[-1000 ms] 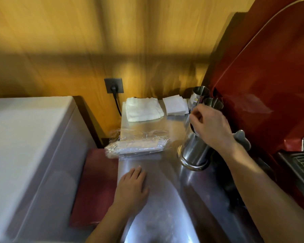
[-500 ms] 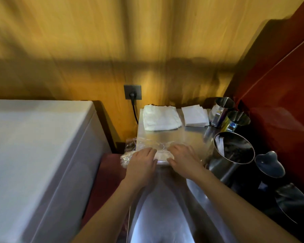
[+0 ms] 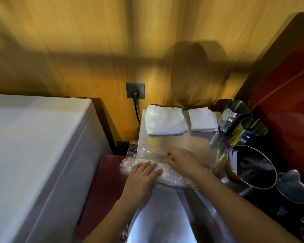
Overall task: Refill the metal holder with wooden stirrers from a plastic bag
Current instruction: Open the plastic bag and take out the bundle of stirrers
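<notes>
A clear plastic bag (image 3: 140, 153) holding a pale bundle of wooden stirrers lies across the left edge of the steel counter (image 3: 182, 141). My left hand (image 3: 144, 174) rests flat on the bundle, pressing it down. My right hand (image 3: 181, 160) lies on the bag's loose upper flap, fingers curled and pinching the plastic. The large metal holder (image 3: 251, 169) stands to the right of my right wrist, tilted toward me, dark inside with a white slip against its wall.
A folded white cloth (image 3: 165, 120) and a napkin stack (image 3: 203, 120) sit at the counter's back. Two steel jugs (image 3: 235, 113) (image 3: 251, 130) stand at back right beside a red machine (image 3: 288, 102). A white chest (image 3: 33, 155) fills the left. A wall socket (image 3: 135, 90) holds a plug.
My right hand left the metal holder and came to the bag; my left hand moved up onto the bundle. Since half a second ago my right hand shifted up onto the flap.
</notes>
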`<state>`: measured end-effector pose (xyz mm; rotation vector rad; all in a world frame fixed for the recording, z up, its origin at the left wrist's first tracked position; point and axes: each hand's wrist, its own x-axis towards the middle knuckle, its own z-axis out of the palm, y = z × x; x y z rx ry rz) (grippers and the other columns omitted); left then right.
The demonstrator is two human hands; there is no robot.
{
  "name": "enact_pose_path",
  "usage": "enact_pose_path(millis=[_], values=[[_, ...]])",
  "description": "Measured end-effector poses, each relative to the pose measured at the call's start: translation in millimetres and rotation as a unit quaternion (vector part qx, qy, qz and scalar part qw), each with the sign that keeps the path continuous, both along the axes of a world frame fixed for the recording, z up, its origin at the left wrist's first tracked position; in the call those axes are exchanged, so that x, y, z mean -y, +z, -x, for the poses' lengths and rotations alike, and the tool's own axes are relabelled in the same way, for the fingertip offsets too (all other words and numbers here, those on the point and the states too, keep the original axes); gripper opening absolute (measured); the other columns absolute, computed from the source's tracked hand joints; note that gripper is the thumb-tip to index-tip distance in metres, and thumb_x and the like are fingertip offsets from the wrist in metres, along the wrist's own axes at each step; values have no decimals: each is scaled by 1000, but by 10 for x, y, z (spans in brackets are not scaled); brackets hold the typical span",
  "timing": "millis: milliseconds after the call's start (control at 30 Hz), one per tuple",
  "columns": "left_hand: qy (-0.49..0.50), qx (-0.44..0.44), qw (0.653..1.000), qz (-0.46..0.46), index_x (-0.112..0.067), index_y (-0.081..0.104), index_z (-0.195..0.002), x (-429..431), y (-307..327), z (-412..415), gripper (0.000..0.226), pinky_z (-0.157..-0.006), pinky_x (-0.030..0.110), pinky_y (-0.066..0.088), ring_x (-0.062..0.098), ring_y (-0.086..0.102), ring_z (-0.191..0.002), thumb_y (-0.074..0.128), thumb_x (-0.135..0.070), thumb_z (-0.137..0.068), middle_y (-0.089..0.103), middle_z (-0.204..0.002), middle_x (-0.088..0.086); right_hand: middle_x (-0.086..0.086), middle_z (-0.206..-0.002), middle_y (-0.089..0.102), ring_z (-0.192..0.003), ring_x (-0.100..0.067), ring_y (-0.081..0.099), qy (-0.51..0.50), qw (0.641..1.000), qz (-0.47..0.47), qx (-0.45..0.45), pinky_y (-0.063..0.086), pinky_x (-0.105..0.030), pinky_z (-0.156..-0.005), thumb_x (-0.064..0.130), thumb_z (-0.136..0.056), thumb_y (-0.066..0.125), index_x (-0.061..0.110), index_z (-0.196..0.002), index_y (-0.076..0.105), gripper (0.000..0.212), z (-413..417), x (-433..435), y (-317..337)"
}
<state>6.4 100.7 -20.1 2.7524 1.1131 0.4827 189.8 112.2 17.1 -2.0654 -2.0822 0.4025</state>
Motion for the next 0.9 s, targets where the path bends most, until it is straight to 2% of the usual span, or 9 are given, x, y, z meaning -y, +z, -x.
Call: enact_pose_path(millis=[100,200,400,467,567,633,767,833,900], values=[[7,-1,1000,-17,-22,67,-98,-4,-31,-4,42,-90,32,35,22,65,-98,78,-16,-59,70,-106,0,-9,-116,59,-110,-31,51,1,1000,-2,8,35,-40,-92,31,-84,57,14,-113,52,35,58,-163,-40],[8,-12,999,-31,-21,64,-100,21,4,-23,39,-89,30,34,23,64,-92,73,-18,-62,69,-100,-1,-7,-116,60,-113,-29,50,-27,997,65,-42,28,-42,-96,33,-79,62,18,-118,48,44,127,-264,-86],[19,-24,999,-19,-24,62,-109,54,57,-6,52,-81,31,32,24,63,-85,75,-24,-59,66,-93,0,-4,-96,58,-105,-27,50,-15,989,140,-35,25,-43,-90,31,-83,56,20,-79,55,12,136,-329,-143],[31,-15,999,-7,-24,63,-103,90,74,-14,45,-85,32,32,26,62,-93,73,-22,-60,65,-103,5,-4,-91,52,-107,-28,47,-16,990,138,-19,24,-42,-86,26,-84,54,19,-66,51,20,142,-330,-135],[29,19,999,3,-17,62,-93,160,64,-9,28,-100,35,29,28,52,-120,67,-22,-66,58,-130,11,-11,-104,57,-108,-29,47,-2,993,121,8,26,-41,-87,24,-89,47,17,-82,57,14,185,-352,-126],[21,33,999,-2,-13,61,-91,183,64,-10,24,-105,35,25,24,51,-125,66,-22,-69,58,-131,7,-11,-103,64,-101,-29,54,7,991,130,-21,27,-39,-87,22,-92,43,19,-83,50,12,193,-353,-112],[49,24,998,-27,-15,57,-110,170,172,-40,43,-98,34,28,21,62,-97,62,-30,-70,66,-102,-2,1,-81,57,-76,-24,50,31,986,135,-93,33,-28,-58,14,-92,45,13,-87,45,5,164,-291,-32],[65,-7,997,-34,-19,55,-119,145,212,-51,55,-91,33,30,22,60,-89,64,-34,-66,64,-96,-2,-2,-80,55,-76,-22,49,38,983,140,-113,35,-29,-58,15,-93,44,10,-88,47,8,170,-259,13],[83,5,997,3,-25,59,-113,145,242,-39,48,-88,33,27,24,56,-90,67,-34,-67,59,-96,1,-5,-80,54,-76,-23,51,26,980,144,-135,36,-31,-63,22,-94,43,14,-79,48,17,176,-237,88]])
